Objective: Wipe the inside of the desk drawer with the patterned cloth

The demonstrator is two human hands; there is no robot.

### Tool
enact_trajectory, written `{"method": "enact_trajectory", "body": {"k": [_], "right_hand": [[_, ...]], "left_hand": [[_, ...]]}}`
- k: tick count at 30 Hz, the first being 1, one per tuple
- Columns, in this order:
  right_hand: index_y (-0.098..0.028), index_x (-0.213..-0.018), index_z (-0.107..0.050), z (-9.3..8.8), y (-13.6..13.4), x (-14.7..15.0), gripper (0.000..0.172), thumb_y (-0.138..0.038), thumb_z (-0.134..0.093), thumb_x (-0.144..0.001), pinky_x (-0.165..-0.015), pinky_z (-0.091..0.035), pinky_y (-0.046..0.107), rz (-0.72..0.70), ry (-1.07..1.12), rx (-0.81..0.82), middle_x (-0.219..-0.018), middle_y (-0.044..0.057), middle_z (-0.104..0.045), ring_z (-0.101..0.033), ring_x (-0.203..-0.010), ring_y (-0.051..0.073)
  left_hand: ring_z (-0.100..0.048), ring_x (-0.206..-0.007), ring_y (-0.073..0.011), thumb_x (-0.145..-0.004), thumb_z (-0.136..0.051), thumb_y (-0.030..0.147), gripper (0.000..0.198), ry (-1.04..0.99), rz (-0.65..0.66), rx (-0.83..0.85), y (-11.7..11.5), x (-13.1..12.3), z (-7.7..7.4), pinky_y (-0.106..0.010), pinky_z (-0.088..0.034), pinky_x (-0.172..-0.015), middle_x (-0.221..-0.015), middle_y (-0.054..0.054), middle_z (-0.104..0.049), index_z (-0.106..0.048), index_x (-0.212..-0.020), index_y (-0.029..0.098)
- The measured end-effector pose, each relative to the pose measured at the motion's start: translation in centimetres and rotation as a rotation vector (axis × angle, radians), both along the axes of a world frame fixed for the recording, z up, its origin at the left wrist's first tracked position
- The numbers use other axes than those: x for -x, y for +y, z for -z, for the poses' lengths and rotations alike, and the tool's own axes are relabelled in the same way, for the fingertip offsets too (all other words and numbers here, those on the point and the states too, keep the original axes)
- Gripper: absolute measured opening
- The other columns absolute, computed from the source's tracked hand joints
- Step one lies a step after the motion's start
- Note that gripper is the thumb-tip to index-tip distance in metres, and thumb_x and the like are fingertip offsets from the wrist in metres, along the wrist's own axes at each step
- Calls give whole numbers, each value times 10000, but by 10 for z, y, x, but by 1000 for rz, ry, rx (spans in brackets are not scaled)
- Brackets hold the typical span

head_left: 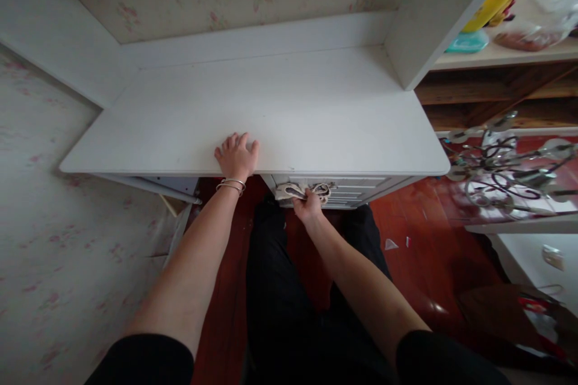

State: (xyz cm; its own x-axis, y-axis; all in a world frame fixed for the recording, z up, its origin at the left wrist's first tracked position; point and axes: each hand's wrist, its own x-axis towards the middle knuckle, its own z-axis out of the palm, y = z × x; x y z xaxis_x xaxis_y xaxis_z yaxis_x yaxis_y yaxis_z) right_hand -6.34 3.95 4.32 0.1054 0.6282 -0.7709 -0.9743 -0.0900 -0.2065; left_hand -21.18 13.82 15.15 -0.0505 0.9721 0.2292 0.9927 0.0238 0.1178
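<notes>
My left hand rests on the front edge of a white desk, fingers spread and slightly bent, with nothing in them. Bangles circle that wrist. Lower down, my right hand grips a crumpled cloth, off-white with greyish parts, bunched on both sides of the fingers. The cloth is against the front of the white drawer cabinet under the desktop. Part of the cabinet front is hidden by the desk edge and the cloth.
A chandelier with curved arms stands at the right. Behind it are wooden shelves holding plastic bags. A brown bag lies at lower right. Small scraps lie on the red-brown floor. Flowered wallpaper runs along the left.
</notes>
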Motion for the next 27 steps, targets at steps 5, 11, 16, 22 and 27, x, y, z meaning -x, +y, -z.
{"method": "enact_trajectory", "body": {"k": [5,11,16,22,27], "right_hand": [[-181,-1026,-571,20,-15,-70,337,-83,-255,-963,-715,-573,286,56,-120,75,-672,-39,-662,-618,-542,106],[-191,-1093,-571,1,-39,-143,325,-97,-295,-951,-708,-590,322,86,-260,71,-766,-16,-695,-639,-572,121],[-178,-1088,-577,-42,-57,-174,286,-132,-316,-979,-629,-588,238,116,-321,51,-793,-3,-704,-661,-638,111],[-154,-1082,-598,-95,-65,-153,268,-149,-346,-989,-688,-605,236,108,-320,-62,-860,31,-713,-692,-767,126],[-149,-1113,-591,-110,-58,-88,253,-125,-385,-969,-684,-606,217,-25,-193,-122,-867,36,-721,-697,-779,129]], "left_hand": [[-394,-1286,-293,-926,-337,496,481,-20,14,-28,2,2,2,-533,-251,-1071,-1424,-81,-469,-536,-1313,290],[-401,-1284,-280,-925,-343,507,471,-2,-6,-23,1,3,2,-522,-268,-1067,-1422,-63,-475,-540,-1301,303],[-391,-1294,-281,-931,-330,497,474,3,-12,-8,0,2,1,-531,-256,-1074,-1433,-69,-463,-529,-1312,297],[-387,-1298,-278,-930,-339,490,471,-7,-14,-28,-1,2,2,-537,-241,-1088,-1432,-61,-467,-537,-1308,290],[-389,-1298,-281,-931,-347,481,465,-9,-15,-35,-1,2,2,-544,-242,-1088,-1427,-65,-472,-541,-1306,287]]}}
